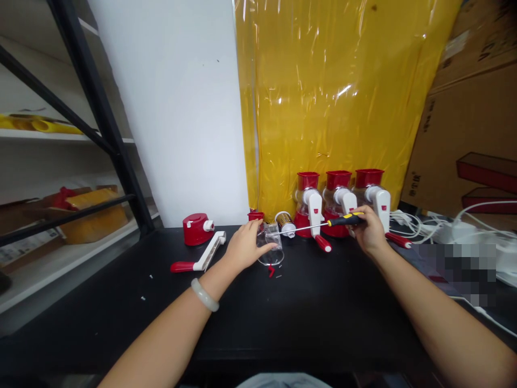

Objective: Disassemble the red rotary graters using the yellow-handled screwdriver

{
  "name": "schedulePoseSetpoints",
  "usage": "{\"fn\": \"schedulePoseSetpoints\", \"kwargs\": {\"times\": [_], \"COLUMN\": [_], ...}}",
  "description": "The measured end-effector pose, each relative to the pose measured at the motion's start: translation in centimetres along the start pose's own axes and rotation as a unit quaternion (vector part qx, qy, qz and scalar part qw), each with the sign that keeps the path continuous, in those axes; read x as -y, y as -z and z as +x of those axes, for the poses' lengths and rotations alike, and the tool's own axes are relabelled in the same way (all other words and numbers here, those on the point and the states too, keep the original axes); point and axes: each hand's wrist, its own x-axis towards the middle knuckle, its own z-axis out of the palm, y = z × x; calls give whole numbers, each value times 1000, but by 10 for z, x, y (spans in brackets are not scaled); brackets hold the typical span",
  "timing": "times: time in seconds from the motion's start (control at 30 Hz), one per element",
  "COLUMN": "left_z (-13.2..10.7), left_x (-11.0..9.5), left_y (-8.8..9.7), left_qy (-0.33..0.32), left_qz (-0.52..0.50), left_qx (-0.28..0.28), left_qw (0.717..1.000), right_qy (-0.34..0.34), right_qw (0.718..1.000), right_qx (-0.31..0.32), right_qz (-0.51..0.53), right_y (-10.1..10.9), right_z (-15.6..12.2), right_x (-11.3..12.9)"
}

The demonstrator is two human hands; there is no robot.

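My left hand (245, 243) grips a clear plastic housing (276, 257) lying on the black table, its thumb across the near side. My right hand (369, 233) is closed around the black and yellow handle of a screwdriver (343, 220). The long shaft points left, with its tip at the clear housing; the exact contact is too small to make out. Behind the housing lies a grater drum (285, 223) with a white end. A small red piece (271, 271) and tiny metal bits are just in front. Left of my left hand are a white crank with a red grip (207, 256) and a round red base (196, 228).
Three red and white rotary graters (309, 202) stand in a row at the back. White cables (407, 223) are heaped at the right, near a large cardboard box (464, 124). Small white bits (143, 298) lie on the table (323, 318) at left. A black-framed shelf (97, 108) is beyond.
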Motion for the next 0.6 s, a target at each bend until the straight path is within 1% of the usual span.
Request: {"fn": "schedulePoseSetpoints", "kwargs": {"times": [0.23, 0.37, 0.47, 0.6], "left_z": [1, 1, 1, 1], "left_x": [-1, -2, -2, -2], "left_y": [1, 1, 1, 1], "left_qy": [5, 9, 9, 6], "left_qz": [2, 4, 3, 4], "left_qx": [7, 9, 9, 6], "left_qw": [1000, 1000, 1000, 1000], "right_qy": [-22, -33, -28, -15], "right_qw": [1000, 999, 999, 999], "right_qx": [-16, 7, 20, -5], "right_qz": [-4, 4, 18, 28], "right_y": [0, 2, 2, 0], "right_z": [2, 2, 2, 8], "right_x": [-2, -4, -6, -11]}}
